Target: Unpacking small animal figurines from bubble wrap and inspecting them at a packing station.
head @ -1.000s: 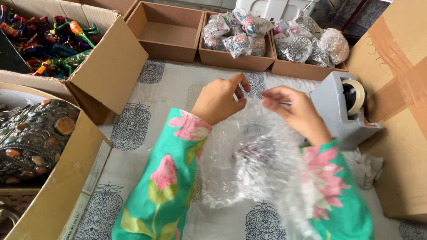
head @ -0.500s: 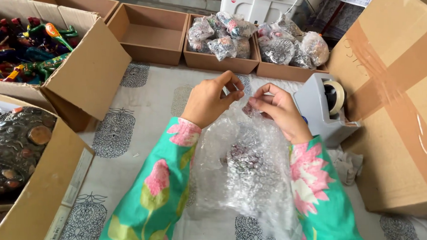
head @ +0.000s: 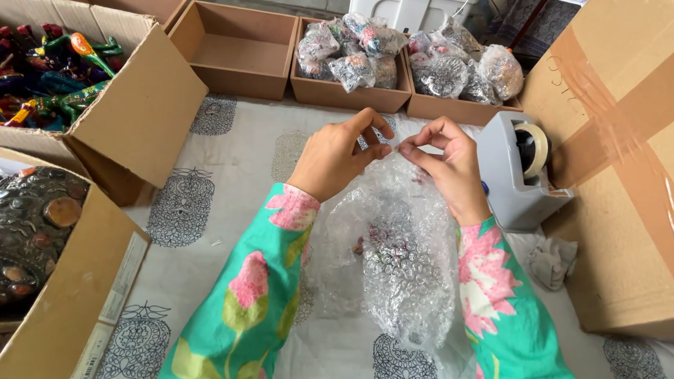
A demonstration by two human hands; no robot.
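Pinching the top edge of a bubble-wrap bundle [head: 398, 251], both hands meet at its far end, above the table's middle. Bundle lies lengthwise between the forearms on the printed cloth [head: 226, 148]; a small dark, patterned object shows through the wrap near its centre, kind not resolvable.

Left hand [head: 338, 156]: thumb and forefinger closed narrow on the wrap's edge, other fingers curled. Right hand [head: 446, 167]: same narrow pinch, fingertips almost touching the left's. Judgement: the two pinches hold the loose mouth of the wrap gathered so the object stays enclosed.

Grey tape dispenser [head: 521, 170] stands just right of the right hand, roll facing the person; likely set there for one-handed reach. A crumpled grey scrap [head: 552, 260] lies near it, toward the near side.

Far side: an empty low cardboard tray [head: 237, 48], then two trays [head: 351, 96] piled with bundles already in bubble wrap [head: 357, 48], well apart from the hands.

Far left: open cardboard box [head: 134, 123] of bright painted figures [head: 50, 75]. Near left: another open box [head: 72, 292] with a dark piece studded with stones [head: 18, 231]. Right: large sealed carton [head: 636, 170] with brown tape, touching the dispenser's side or just behind it; cannot tell which.
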